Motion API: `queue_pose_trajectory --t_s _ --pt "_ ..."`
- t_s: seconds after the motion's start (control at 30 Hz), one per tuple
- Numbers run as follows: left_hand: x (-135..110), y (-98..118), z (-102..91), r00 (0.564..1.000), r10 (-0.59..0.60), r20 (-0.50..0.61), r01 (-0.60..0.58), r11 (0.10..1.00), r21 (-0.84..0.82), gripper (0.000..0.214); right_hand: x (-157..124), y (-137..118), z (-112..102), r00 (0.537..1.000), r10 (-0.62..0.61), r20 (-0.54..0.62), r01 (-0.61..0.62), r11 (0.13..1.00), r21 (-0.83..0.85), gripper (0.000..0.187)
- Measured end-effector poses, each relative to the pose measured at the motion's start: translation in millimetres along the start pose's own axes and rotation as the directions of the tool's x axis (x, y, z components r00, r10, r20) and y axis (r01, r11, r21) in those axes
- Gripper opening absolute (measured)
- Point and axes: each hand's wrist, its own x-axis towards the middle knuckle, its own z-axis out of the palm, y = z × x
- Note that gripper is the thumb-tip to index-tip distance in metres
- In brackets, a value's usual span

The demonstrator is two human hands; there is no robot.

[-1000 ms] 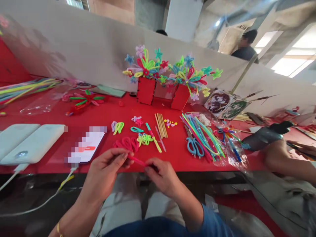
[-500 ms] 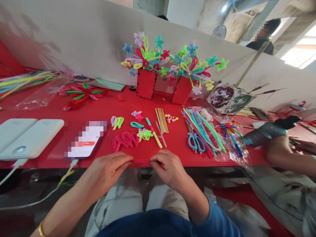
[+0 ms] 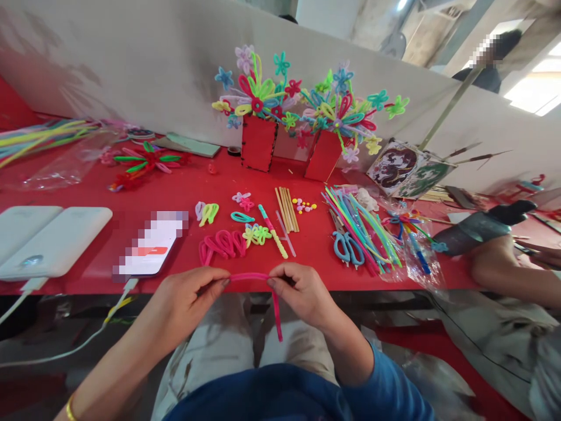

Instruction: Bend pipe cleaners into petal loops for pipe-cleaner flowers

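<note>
Cannot read the pixelated phone (image 3: 151,248) by the desk's (image 3: 184,190) front edge, nor see the pink pipe cleaner (image 3: 249,276) where pinched, nor 1 power bank's (image 3: 17,225) cut-off left end.

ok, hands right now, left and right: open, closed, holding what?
Left hand: closed, pinching one end of the pink pipe cleaner.
Right hand: closed, pinching the same pipe cleaner where it bends; its tail hangs down.

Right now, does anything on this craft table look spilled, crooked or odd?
Nothing looks damaged. A few small beads lie scattered loose beside the wooden sticks, the blue scissors lie partly under the pipe-cleaner bundle, and the red flower box behind them seems to lean.
</note>
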Motion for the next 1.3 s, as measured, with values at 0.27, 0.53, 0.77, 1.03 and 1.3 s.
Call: queue_pose_trajectory --t_s 0.27,0.53,0.77,1.03,1.3 --pt "-7.7 15.2 26.2 0.94 -0.193 0.282 0.317 0.804 -0.503 0.027 3.2 0.0 1.4 0.996 0.082 -0.022 -0.072 0.956 0.285 0.016" --pt "-18.0 21.7 55.9 0.867 -0.063 0.494 0.463 0.469 -0.752 0.026 3.3 -3.4 3.6 0.995 0.092 0.034 -0.098 0.939 0.329 0.013" --pt "-20.1 23.0 61.5 0.87 -0.071 0.488 0.488 0.265 -0.831 0.023 4.1 -4.6 3.2 0.993 0.116 0.028 -0.118 0.923 0.365 0.012" --pt "-18.5 26.0 57.6 0.863 -0.286 0.416 0.475 0.18 -0.861 0.019 1.4 -1.0 13.7 0.98 0.169 0.11 -0.201 0.865 0.459 0.015" --pt "-12.5 28.8 53.2 0.859 -0.32 0.399 0.502 0.377 -0.779 0.021 4.9 0.4 17.0 0.975 0.213 0.058 -0.211 0.823 0.527 0.019"
